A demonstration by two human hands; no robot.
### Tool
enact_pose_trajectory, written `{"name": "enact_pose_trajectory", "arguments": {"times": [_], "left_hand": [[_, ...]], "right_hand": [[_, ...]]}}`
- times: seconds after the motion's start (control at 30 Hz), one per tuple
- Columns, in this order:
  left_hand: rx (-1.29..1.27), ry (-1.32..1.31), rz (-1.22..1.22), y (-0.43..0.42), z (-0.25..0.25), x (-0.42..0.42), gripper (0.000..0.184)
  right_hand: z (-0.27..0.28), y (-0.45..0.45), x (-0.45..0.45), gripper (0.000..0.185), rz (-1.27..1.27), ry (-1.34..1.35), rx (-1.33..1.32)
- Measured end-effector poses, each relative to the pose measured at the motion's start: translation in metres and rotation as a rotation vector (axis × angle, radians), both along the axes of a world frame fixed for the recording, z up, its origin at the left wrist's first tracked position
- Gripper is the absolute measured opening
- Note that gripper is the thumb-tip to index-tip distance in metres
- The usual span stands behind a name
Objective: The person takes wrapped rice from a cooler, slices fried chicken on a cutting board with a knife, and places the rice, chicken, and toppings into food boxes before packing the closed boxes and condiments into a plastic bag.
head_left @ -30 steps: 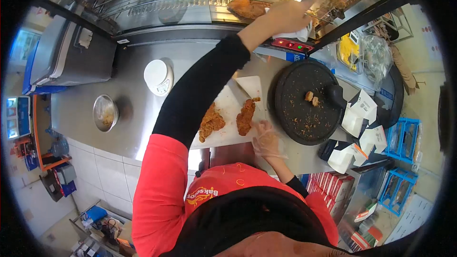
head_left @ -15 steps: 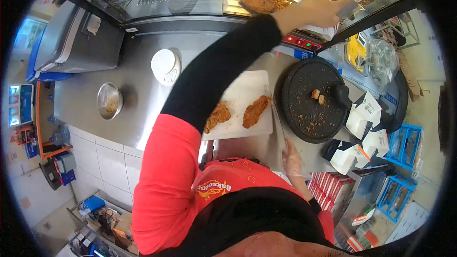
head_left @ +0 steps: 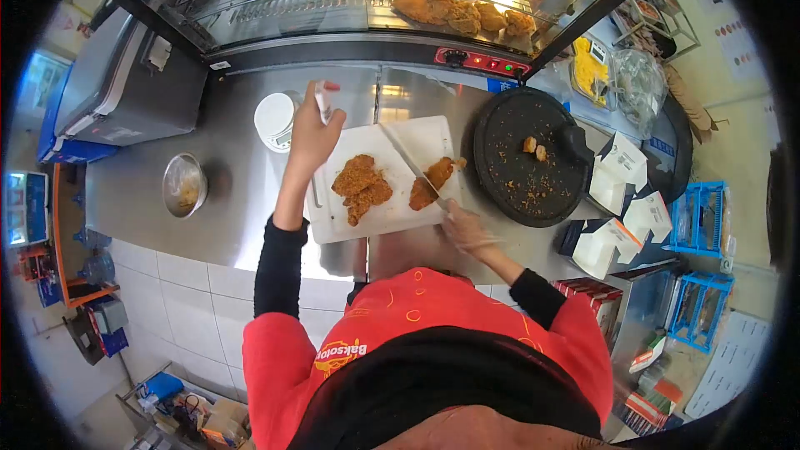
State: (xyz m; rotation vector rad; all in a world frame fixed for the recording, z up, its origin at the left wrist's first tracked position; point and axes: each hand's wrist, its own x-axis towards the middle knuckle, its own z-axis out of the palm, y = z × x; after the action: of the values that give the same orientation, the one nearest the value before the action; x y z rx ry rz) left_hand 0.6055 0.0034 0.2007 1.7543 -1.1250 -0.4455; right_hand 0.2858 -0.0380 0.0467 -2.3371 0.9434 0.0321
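My right hand point(head_left: 467, 229), in a thin clear glove, grips the handle of a long knife point(head_left: 408, 154). The blade lies slanting over a piece of fried chicken point(head_left: 432, 183) on the right half of a white cutting board point(head_left: 400, 225). More fried chicken point(head_left: 362, 187) sits left of it on the board. Above the board's upper left corner my left hand point(head_left: 315, 133) is raised, its thumb and fingers apart. Something small and white shows by its fingers; I cannot tell what it is.
A white kitchen scale point(head_left: 275, 119) and a steel bowl point(head_left: 184, 186) stand left. Right of the board is a round black griddle point(head_left: 529, 192) with crumbs, beside open white boxes point(head_left: 604, 250). A glass display cabinet point(head_left: 317, 42) with fried chicken runs along the back.
My left hand has come back from the display cabinet to the board's upper left. My right hand has brought the knife from the board's right side over the right chicken piece.
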Motion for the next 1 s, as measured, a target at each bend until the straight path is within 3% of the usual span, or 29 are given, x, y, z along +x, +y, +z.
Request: {"name": "enact_pose_trajectory", "arguments": {"times": [0.03, 0.07, 0.13, 0.2, 0.27, 0.33, 0.37, 0.47, 0.57, 0.67, 0.73, 0.8, 0.9, 1.0], "left_hand": [[0.066, 0.06, 0.081, 0.004, -0.006, -0.001, 0.034], [0.064, 0.057, 0.084, 0.004, -0.013, -0.002, 0.034], [-0.101, -0.419, 0.018, 0.0, -0.018, -0.013, 0.035], [-0.058, -0.448, -0.008, -0.007, -0.02, -0.028, 0.039], [-0.068, -0.642, -0.144, -0.018, -0.029, -0.044, 0.036], [-0.033, -0.702, -0.262, -0.045, -0.067, -0.058, 0.034], [-0.003, -0.765, -0.369, -0.057, -0.09, -0.061, 0.032], [0.034, -0.709, -0.479, -0.078, -0.157, -0.065, 0.032], [0.164, -0.698, -0.527, -0.088, -0.174, -0.056, 0.035], [0.205, -0.729, -0.555, -0.094, -0.171, -0.055, 0.036], [0.235, -0.763, -0.583, -0.092, -0.174, -0.057, 0.036], [0.179, -0.806, -0.544, -0.097, -0.173, -0.055, 0.035], [0.15, -0.734, -0.422, -0.096, -0.163, -0.053, 0.035], [0.174, -0.664, -0.479, -0.078, -0.142, -0.051, 0.031]], "right_hand": [[-0.002, 0.005, 0.011, 0.021, -0.142, -0.151, 0.196], [-0.003, 0.003, 0.017, 0.021, -0.138, -0.153, 0.194], [0.003, -0.003, 0.026, 0.022, -0.1, -0.082, 0.125], [0.02, 0.005, 0.012, 0.023, -0.089, -0.123, 0.075], [0.024, 0.005, 0.005, 0.024, -0.079, -0.154, 0.031], [0.021, 0.004, 0.0, 0.023, -0.119, 0.226, -0.008], [0.019, 0.004, -0.001, 0.023, -0.126, 0.229, -0.002], [0.011, -0.004, 0.001, 0.022, -0.062, 0.094, -0.047], [0.009, -0.006, 0.008, 0.018, -0.074, 0.108, 0.046], [0.01, -0.008, 0.015, 0.025, -0.199, 0.004, 0.345], [-0.007, 0.001, 0.015, 0.02, -0.175, 0.097, 0.135], [-0.002, -0.006, 0.014, 0.021, -0.181, 0.128, 0.201], [0.051, -0.014, 0.02, 0.023, -0.183, 0.182, 0.219], [0.055, 0.009, 0.022, 0.025, -0.177, 0.237, 0.258]]}}
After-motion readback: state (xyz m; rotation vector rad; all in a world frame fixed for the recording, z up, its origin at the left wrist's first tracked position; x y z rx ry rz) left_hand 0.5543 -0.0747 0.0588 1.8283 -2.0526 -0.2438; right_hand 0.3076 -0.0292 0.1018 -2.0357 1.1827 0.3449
